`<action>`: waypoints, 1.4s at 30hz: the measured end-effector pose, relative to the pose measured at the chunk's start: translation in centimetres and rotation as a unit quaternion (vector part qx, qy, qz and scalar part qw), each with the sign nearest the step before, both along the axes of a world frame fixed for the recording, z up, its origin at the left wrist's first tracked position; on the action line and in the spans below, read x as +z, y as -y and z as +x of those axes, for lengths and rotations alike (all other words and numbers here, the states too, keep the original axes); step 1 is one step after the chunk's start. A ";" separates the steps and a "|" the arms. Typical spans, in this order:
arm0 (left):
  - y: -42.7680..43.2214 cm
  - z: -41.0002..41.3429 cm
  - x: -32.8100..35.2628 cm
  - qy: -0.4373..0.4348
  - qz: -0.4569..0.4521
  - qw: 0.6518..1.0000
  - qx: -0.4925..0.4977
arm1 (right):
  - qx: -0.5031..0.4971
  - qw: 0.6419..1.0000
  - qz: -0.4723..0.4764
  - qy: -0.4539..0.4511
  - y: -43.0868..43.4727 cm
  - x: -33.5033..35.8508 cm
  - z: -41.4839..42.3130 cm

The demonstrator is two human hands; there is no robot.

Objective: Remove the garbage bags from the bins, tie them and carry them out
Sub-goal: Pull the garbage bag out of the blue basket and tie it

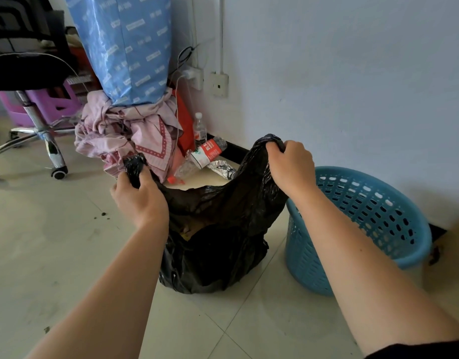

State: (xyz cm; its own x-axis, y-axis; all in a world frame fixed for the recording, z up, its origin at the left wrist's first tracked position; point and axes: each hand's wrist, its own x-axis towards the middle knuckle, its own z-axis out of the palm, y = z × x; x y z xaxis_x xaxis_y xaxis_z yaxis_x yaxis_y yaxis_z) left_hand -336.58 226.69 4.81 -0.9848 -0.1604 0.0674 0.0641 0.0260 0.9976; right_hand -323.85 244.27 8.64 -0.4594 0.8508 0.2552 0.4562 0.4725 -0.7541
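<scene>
A black garbage bag (218,244) stands on the tiled floor, outside and just left of a blue perforated plastic bin (363,224). Its mouth is open, with some yellowish waste showing inside. My left hand (140,195) grips the bunched left corner of the bag's rim. My right hand (290,167) grips the right corner and holds it higher. The two corners are held apart, stretching the rim between them. The bin looks empty, standing by the wall.
A pile of pink cloth (124,136) under a blue wrapped column (124,47) sits behind the bag. Plastic bottles (207,151) and foil lie near the wall. An office chair (29,99) stands at the left. Wall sockets (218,84) are above.
</scene>
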 end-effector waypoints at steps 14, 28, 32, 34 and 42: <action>-2.6 2.1 3.7 -0.123 -0.002 0.987 -0.106 | 0.082 0.992 -0.005 -0.093 1.5 0.3 -0.9; -2.8 2.4 4.2 -0.120 -0.017 0.966 -0.228 | 0.104 0.911 -0.326 -0.229 2.4 3.5 -1.5; -3.1 2.6 3.9 -0.058 -0.033 0.976 -0.207 | 0.092 0.922 -0.324 -0.192 2.6 3.4 -0.9; -3.2 2.7 3.7 -0.060 -0.032 0.975 -0.213 | 0.106 0.916 -0.333 -0.197 2.0 3.0 -0.8; -3.4 2.4 2.4 -0.061 -0.095 0.951 -0.289 | 0.119 0.904 -0.343 -0.224 2.1 2.3 -1.3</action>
